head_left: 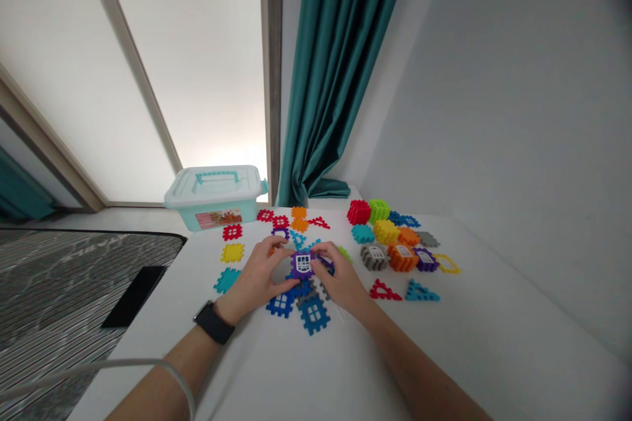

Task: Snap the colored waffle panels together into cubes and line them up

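Purple pc [303, 264], tub [249, 210] w/ illegible lbl [218, 218]

Teal curtain [336, 59] beside pale panels [197, 46], grey striped carpet [54, 283] lower left

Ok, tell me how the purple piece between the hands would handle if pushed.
The purple piece looks plastic, so it's probably stiff. Its squared outline makes rolling unlikely. Its toothed edges might catch nearby blue pieces.

The right hand [345, 283] partly covers the purple square [302, 264].
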Demonstrator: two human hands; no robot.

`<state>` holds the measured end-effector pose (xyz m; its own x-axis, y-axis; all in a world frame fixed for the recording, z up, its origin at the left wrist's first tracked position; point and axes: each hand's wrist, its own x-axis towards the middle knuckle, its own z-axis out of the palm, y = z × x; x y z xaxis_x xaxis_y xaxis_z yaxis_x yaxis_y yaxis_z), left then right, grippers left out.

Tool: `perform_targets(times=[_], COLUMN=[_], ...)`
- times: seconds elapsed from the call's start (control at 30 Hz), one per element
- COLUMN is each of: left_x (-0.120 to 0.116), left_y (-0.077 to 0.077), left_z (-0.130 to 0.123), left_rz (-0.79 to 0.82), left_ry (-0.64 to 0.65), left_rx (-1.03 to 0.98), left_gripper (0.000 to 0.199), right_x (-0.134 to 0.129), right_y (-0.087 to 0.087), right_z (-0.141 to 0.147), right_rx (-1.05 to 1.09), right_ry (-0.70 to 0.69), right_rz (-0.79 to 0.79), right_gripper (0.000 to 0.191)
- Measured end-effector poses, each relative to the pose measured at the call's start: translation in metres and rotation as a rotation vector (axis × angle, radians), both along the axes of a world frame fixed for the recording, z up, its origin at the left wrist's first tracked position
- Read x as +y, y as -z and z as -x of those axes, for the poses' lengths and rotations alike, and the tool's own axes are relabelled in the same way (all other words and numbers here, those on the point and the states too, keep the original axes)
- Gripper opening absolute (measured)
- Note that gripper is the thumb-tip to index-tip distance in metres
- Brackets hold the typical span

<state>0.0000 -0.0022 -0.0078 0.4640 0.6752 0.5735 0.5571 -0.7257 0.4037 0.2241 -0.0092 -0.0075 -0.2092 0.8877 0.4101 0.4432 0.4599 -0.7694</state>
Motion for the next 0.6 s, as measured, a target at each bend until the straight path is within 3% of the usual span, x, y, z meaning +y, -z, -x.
perform_targets(times=[0.1, 0.2, 0.6], left_x=[0.003, 0.005, 0.002], left_y=[0.001, 0.002, 0.001], left_z=[0.004, 0.006, 0.003], left_rz=[0.054, 0.093, 0.131], left_ry=[-0.021, -0.017, 0.012], left_rx=[-0.041, -0.053, -0.038], left_gripper=[0.047, 0.048, 0.045], right_x=[-0.001, 0.000, 0.004], right_y=[0.000, 0.000, -0.003], right_z=[-0.005, -0.010, -0.018], right_rx=[-0.132, -0.241, -0.307], right_ry=[-0.068, -0.112, -0.157], right_rz=[-0.095, -0.138, -0.121], right_gripper=[0.046, 0.064, 0.056])
